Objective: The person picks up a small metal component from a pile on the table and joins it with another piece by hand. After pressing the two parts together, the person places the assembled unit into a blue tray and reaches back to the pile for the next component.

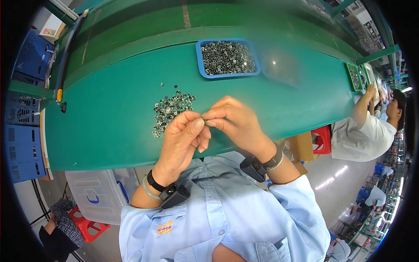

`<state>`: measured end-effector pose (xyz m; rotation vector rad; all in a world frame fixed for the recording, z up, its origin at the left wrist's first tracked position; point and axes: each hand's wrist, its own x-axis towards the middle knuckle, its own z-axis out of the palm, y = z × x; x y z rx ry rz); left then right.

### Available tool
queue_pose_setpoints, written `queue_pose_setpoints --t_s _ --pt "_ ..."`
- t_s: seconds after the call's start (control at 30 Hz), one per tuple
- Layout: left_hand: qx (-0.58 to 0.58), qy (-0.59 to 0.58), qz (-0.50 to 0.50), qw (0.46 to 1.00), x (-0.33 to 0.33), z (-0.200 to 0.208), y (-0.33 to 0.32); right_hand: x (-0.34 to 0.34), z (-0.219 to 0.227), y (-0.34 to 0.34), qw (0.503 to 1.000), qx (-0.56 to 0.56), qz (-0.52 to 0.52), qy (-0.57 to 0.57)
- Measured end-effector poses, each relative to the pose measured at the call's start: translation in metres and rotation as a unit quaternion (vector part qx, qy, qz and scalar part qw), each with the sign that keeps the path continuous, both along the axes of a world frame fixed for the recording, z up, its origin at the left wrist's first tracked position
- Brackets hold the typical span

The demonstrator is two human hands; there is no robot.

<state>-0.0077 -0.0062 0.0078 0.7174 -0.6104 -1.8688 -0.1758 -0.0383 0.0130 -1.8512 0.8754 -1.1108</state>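
Observation:
My left hand [183, 135] and my right hand [233, 117] meet fingertip to fingertip above the near part of the green table [118, 144]. Thumbs and index fingers of both are pinched together around something tiny. What it is stays hidden between the fingertips. Just beyond my left hand lies a loose pile of small shiny metal parts [168, 109], with a couple of single ones apart from it on the far side. Farther off stands a blue tray [201, 65] heaped with similar small metal parts [229, 56].
Blue crates [26, 148] are stacked at the left. A lidded clear plastic box [94, 196] sits below the table edge. To the right, a person in a white top [364, 135] works by a green tray [353, 77], near a red stool [322, 140] and a cardboard box [301, 146].

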Motion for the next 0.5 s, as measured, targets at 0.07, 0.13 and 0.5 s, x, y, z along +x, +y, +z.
queue_pose_setpoints --t_s 0.07,0.13,0.5 --pt "-0.002 0.004 0.0 1.0 0.0005 -0.0001 -0.0001 -0.0005 -0.0006 -0.001 1.0 -0.001 0.004 -0.004" --pt "-0.003 0.002 -0.002 1.0 0.0016 -0.0021 -0.0003 -0.0011 -0.0014 -0.0017 1.0 -0.003 0.011 -0.01" --pt "-0.013 -0.002 -0.001 1.0 0.0025 -0.0023 0.0034 0.0 -0.0023 0.002 1.0 -0.008 0.011 -0.022"
